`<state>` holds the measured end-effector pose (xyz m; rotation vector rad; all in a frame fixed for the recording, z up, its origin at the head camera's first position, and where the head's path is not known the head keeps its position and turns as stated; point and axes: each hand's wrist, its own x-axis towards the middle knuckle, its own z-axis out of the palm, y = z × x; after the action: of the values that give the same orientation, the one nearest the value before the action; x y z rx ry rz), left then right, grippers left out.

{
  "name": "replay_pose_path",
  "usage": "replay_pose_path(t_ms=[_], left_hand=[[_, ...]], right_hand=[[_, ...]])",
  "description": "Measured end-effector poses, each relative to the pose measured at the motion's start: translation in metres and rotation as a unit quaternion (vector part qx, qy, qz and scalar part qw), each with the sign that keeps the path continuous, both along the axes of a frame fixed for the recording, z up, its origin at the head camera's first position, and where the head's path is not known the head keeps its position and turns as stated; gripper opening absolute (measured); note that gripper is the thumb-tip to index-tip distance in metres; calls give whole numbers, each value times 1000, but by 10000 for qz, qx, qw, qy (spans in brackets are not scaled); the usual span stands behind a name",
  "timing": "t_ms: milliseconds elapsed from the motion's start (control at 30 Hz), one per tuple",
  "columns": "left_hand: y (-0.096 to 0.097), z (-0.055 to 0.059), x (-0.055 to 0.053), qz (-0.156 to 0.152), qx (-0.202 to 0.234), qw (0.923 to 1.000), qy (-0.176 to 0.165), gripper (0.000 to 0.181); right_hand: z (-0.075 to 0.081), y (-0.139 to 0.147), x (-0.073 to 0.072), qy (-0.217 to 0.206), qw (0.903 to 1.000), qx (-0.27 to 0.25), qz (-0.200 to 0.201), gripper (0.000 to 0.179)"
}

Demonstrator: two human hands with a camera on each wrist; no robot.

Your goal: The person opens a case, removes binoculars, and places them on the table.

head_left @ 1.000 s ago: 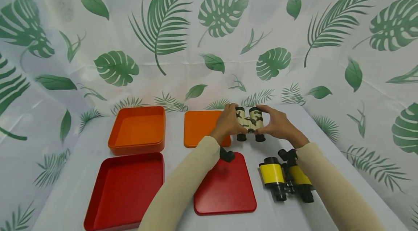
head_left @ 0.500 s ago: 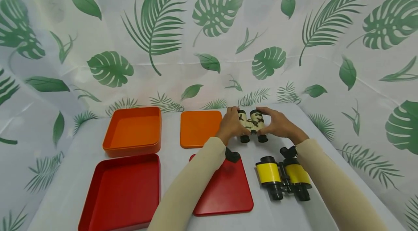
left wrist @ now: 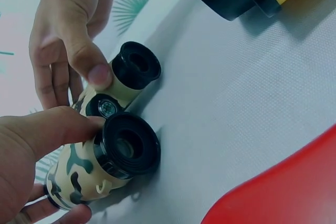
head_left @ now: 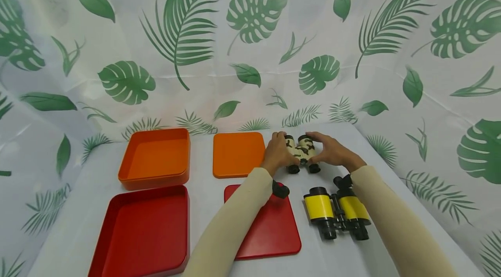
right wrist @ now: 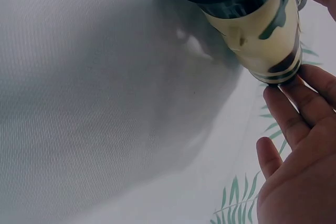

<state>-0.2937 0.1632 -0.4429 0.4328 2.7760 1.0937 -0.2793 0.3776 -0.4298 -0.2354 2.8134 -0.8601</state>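
Observation:
Both hands hold a small pair of camouflage binoculars (head_left: 305, 150), tan with dark patches and black eyepieces, at the far right of the table. My left hand (head_left: 277, 155) grips the left barrel, thumb by the eyepiece and fingers at the far end. On the other barrel, my right hand (head_left: 334, 151) keeps its thumb near the eyepiece, with its fingertips (right wrist: 281, 106) at the objective end. A small round compass (left wrist: 107, 108) sits between the eyepieces in the left wrist view. The binoculars lie close over the white tabletop, eyepieces toward me.
Larger yellow-and-black binoculars (head_left: 320, 207) lie near the right forearm. An orange lid (head_left: 238, 155) and a red lid (head_left: 274, 233) lie left of them, the red one partly under the left sleeve. An orange box (head_left: 156, 153) and a red box (head_left: 145, 229) stand at left.
Both hands have moved the camouflage binoculars slightly right and down toward the tabletop, away from the orange lid. The head view has turned a little to the right.

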Motion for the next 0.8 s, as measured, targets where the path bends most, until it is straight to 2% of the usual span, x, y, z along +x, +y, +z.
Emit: replay_pose_path(t_ms=[233,433,533,633,800], left_hand=[[2,0,4,17,-216,9997,103,100],[-2,-3,5,-127,-612,9974,365,98],[-8,-1,4,-249,-913,9939,565,92],[-18,5,5,-371,-1152,9895,796,86],[-35,19,10,-582,-1372,9829,1080,81]], right_hand=[[-3,4,-2,-206,9998,48,-29,102],[3,-3,-1,-394,9966,678,-258,102],[8,-8,2,-259,9925,1155,-299,100],[13,-13,6,-17,9879,1511,-342,97],[23,-24,17,296,9844,1673,-460,90]])
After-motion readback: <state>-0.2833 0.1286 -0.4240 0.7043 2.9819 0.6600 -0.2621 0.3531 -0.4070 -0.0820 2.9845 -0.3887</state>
